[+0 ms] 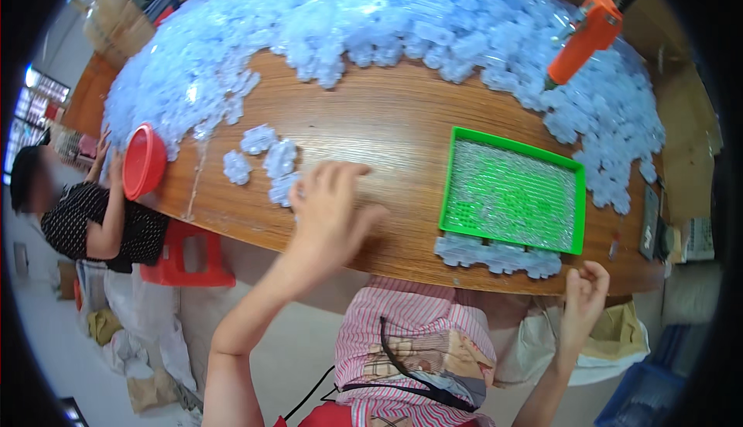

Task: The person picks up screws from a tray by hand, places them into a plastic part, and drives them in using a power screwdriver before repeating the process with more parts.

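Touching glossy wooden table (402, 129), left hand (329, 214) spread flat.

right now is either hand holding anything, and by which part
The left hand lies open on the wooden table, fingertips touching a pale blue plastic piece, not gripping it. The right hand is fisted below the table edge; contents cannot be told.

**Left hand spread forward, right hand curled low**

The left hand (329, 214) is stretched out ahead of the body, palm down, fingers (340, 172) loosely spread and pointing away, thumb angled out to the right. Its bare forearm rises from the lower left edge, elbow bent. The right hand (584, 288) sits lower and nearer the body, fingers curled inward into a loose fist, wrist upright. Its bare forearm climbs from the lower right edge.
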The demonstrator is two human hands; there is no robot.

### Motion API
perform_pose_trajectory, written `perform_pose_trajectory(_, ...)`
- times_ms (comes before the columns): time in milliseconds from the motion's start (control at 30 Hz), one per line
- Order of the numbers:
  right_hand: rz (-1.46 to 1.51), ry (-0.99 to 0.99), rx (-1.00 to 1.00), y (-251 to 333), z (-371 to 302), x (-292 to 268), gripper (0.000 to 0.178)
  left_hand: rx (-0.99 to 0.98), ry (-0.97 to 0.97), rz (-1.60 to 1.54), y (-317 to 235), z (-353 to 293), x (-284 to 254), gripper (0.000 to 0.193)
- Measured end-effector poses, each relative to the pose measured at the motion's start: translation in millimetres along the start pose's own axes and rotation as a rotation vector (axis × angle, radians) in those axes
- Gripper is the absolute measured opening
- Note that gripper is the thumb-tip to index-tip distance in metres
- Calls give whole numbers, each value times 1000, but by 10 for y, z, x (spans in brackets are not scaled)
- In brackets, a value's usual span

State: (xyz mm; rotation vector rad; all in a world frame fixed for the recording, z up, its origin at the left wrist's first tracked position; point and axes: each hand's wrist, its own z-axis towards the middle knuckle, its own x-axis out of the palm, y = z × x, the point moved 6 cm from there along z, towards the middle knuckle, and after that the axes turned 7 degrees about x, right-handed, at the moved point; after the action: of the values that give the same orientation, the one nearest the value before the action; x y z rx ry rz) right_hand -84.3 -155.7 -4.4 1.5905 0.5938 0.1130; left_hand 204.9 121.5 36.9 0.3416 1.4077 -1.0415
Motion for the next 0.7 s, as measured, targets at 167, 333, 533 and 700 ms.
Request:
perform_pose_trajectory(167,41,84,-84,292,-62,245,26,-151,158,212,676,-117,-354,61)
perform_pose_trajectory(333,88,197,-131,448,-200,487,31,-52,219,174,562,-122,-173,74)
perform_pose_trajectory(533,104,204,-108,532,-349,480,32,62,14,129,225,64,-94,71)
perform_pose_trajectory(700,169,581,15,579,-753,1159,53,56,-11,-469,-586,-44,52,86)
